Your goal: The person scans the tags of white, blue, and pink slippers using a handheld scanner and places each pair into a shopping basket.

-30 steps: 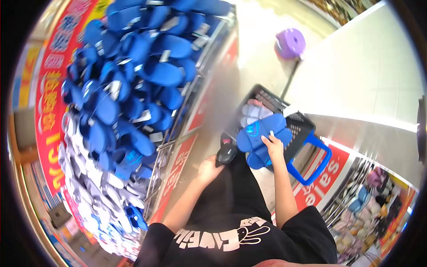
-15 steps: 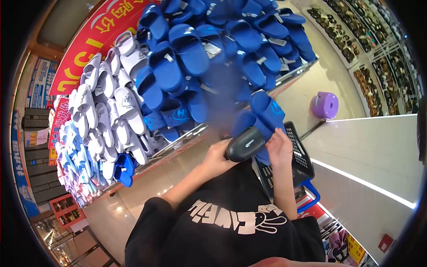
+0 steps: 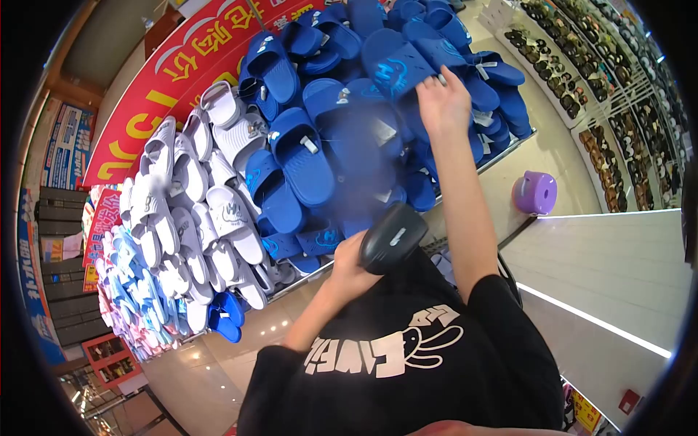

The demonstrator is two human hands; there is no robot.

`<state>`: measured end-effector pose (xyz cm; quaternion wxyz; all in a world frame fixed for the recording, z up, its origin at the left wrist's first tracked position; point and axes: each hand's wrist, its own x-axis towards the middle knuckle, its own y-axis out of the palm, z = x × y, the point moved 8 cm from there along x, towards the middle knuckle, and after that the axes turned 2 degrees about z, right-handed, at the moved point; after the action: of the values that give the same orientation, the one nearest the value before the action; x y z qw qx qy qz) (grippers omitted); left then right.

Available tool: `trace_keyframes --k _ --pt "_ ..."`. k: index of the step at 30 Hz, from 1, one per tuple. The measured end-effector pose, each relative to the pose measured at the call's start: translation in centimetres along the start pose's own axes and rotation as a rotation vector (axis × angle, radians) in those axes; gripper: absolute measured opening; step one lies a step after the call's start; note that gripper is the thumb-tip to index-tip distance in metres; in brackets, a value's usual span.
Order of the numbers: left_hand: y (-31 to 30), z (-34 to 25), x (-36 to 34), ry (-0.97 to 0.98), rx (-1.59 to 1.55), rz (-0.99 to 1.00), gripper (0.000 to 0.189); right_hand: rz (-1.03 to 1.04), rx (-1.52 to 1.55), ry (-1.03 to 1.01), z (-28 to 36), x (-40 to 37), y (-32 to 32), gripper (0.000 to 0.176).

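Observation:
My left hand (image 3: 350,267) is closed around a black handheld scanner (image 3: 396,236), held in front of my chest. My right hand (image 3: 445,102) reaches forward over the display, its fingers curled at the edge of a blue slipper (image 3: 385,58) with a light-blue logo on its strap. Many more blue slippers (image 3: 302,156), several with white tags, hang around it. White slippers (image 3: 236,221) hang to the left. A blurred patch hides part of the blue ones in the middle.
Pink and light-blue slippers (image 3: 138,283) fill the far left, below a red sign (image 3: 182,69). A purple stool (image 3: 536,192) stands on the floor at right, near a white panel (image 3: 596,254). Shoe shelves (image 3: 611,94) line the back right.
My right hand has moved from beside the scanner, up and forward to the blue slipper display. The blue slippers beside the scanner have left that spot. My left hand still holds the scanner.

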<state>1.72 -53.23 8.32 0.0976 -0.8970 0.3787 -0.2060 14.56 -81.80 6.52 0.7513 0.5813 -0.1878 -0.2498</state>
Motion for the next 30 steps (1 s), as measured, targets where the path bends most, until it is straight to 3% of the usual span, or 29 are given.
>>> trace_keyframes --k 1,6,7,8,9,11,15,18,21,22,23,25,26,30 --pt "-0.2 1.5 -0.9 -0.100 -0.009 -0.009 0.048 -0.088 0.010 0.010 -1.0 1.7 -0.8 0.010" --pt "-1.2 6.8 -4.7 -0.399 -0.165 -0.183 0.041 -0.117 -0.076 0.120 -7.4 8.0 -10.0 0.008" --pt "-1.2 7.1 -4.4 -0.397 -0.167 -0.185 0.041 -0.109 -0.136 0.114 -7.8 7.1 -10.1 0.025" --pt "-1.4 7.9 -4.6 -0.479 -0.202 -0.235 0.041 0.083 -0.201 0.156 -7.5 6.9 -9.5 0.063" --pt "-1.3 8.5 -4.7 -0.567 -0.238 -0.284 0.040 0.078 -0.203 0.162 -6.5 6.3 -9.8 0.063" --pt "-1.0 8.4 -2.9 -0.571 -0.233 -0.287 0.038 0.146 -0.197 0.279 -4.8 4.9 -8.1 0.065" --pt "0.1 7.3 2.3 -0.526 -0.182 -0.262 0.034 -0.083 -0.426 0.315 0.6 0.8 -8.2 0.066" --pt "1.4 6.9 5.7 -0.474 -0.097 -0.177 0.034 -0.019 -0.398 0.426 2.6 -1.1 -9.9 0.066" --pt "3.1 7.1 7.8 -0.473 -0.013 -0.077 0.036 -0.095 -0.317 0.439 2.3 -0.6 -11.8 0.065" --pt "3.6 7.1 8.5 -0.458 0.025 -0.032 0.036 -0.186 -0.357 0.397 2.3 -0.6 -11.2 0.044" --pt "3.9 7.1 8.9 -0.471 0.029 -0.034 0.036 -0.193 -0.351 0.408 2.1 -0.3 -10.3 0.044" --pt "4.2 7.0 9.8 -0.486 0.035 -0.039 0.036 0.045 -0.211 0.396 1.4 1.6 -6.5 0.049" --pt "4.1 7.0 10.0 -0.489 0.042 -0.046 0.036 0.155 -0.181 0.388 1.2 2.4 -4.4 0.066" --pt "3.9 7.1 9.8 -0.511 0.069 -0.087 0.035 0.232 -0.283 0.393 -1.2 5.7 -4.3 0.080"
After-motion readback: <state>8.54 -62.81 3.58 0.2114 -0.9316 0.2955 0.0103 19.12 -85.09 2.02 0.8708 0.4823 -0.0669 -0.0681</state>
